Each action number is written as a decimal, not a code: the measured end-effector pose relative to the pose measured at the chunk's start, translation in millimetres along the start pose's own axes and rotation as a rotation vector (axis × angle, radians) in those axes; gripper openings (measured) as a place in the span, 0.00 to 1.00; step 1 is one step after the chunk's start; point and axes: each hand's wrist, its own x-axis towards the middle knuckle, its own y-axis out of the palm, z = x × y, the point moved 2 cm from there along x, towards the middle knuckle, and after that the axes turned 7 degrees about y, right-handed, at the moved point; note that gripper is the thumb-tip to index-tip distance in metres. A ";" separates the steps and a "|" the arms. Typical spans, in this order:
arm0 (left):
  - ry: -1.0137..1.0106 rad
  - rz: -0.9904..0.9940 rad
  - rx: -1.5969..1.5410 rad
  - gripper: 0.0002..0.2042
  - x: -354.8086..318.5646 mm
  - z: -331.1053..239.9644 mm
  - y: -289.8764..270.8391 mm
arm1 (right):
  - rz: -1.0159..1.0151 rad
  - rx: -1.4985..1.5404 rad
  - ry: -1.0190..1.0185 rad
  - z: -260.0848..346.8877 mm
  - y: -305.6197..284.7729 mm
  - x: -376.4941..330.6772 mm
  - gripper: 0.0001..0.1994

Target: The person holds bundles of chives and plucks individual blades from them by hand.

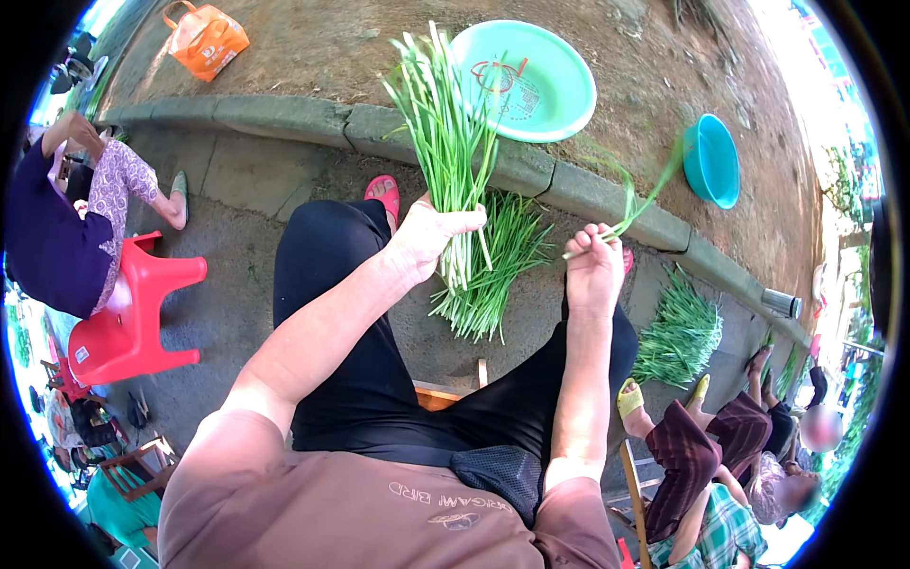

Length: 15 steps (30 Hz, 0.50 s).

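Centre frame: left hand (428,232) closed around one upright bunch of long green chive-like stalks (445,123), gripping it near the pale cut ends. Right hand (592,266), centre right, pinches one single green stalk (640,199) between its fingertips; the stalk arcs toward the upper right. Below the bunch, one loose pile of the same greens (493,270) lies on the grey pavement between the knees. Second pile (678,337) at right, beside another seated person's feet. One red plastic stool (128,313) at left. Beyond the stone kerb (284,114): two basins, one large mint-green round plastic basin (555,81) at top centre, partly hidden by the bunch, one smaller teal basin (711,161) at upper right. One orange bag (207,40) at upper left.
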 end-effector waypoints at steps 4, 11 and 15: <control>0.033 -0.002 0.037 0.15 -2.2 1.1 -2.9 | 0.079 -0.139 0.242 -5.7 12.5 -9.4 0.12; 0.011 0.141 0.158 0.19 -9.8 0.8 13.9 | 0.282 -0.726 0.381 -52.6 36.2 -28.8 0.16; -0.034 0.182 0.173 0.18 -9.7 1.7 14.4 | 0.322 -0.797 0.375 -52.5 39.0 -30.8 0.16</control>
